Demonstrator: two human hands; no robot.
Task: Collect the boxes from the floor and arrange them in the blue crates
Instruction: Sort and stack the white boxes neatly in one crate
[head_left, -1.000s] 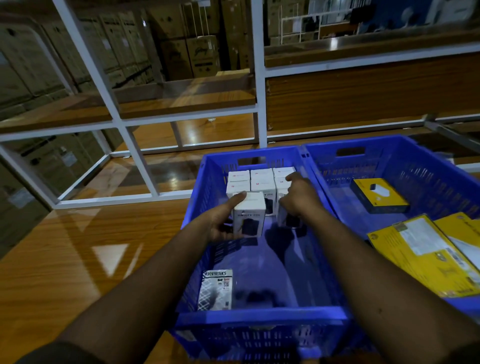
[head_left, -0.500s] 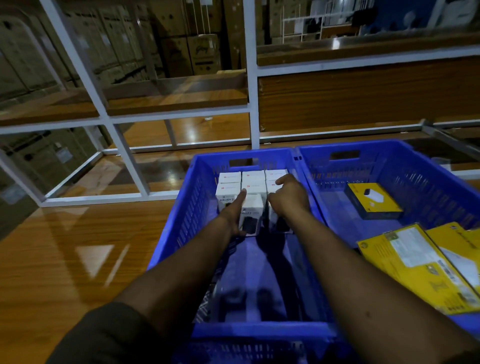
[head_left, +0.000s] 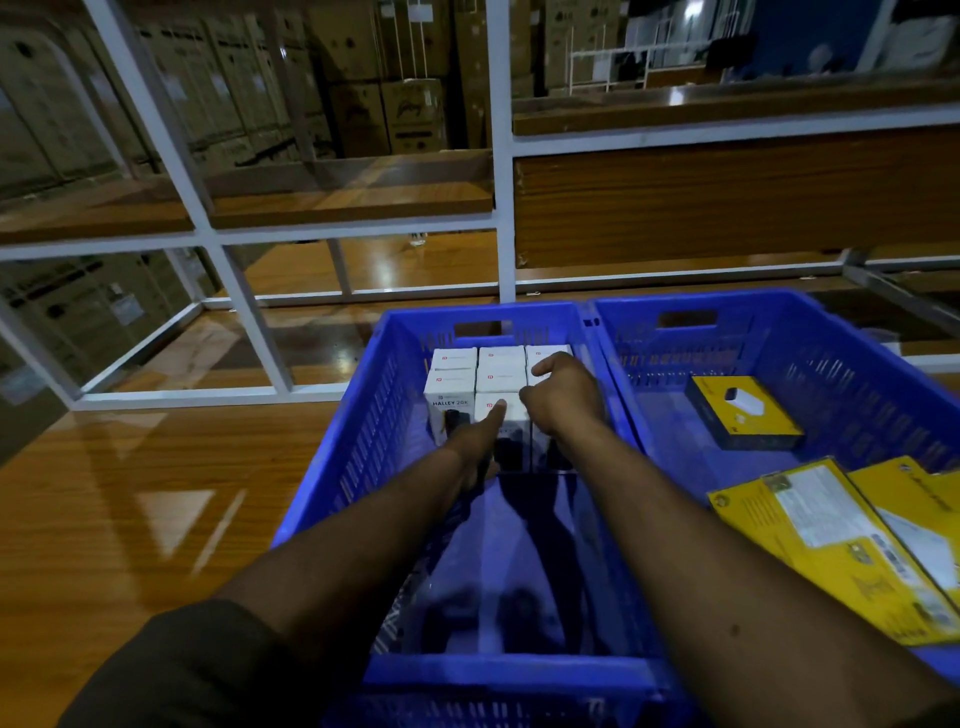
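Reaching into the left blue crate (head_left: 337, 467), both hands meet at a white box (head_left: 511, 415) in the front row of white boxes (head_left: 475, 371) packed against the far wall. The left hand (head_left: 480, 441) presses its side, thumb up, its grip closed on it. The right hand (head_left: 563, 397) lies curled over the neighbouring boxes; whether its grip holds anything is hidden. Yellow boxes (head_left: 810, 540) lie in the right crate (head_left: 831, 343).

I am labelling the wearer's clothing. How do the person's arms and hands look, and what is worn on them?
Both forearms are bare. The left hand and right hand wear no gloves, rings or watch. A dark olive-brown sleeve covers the left upper arm.
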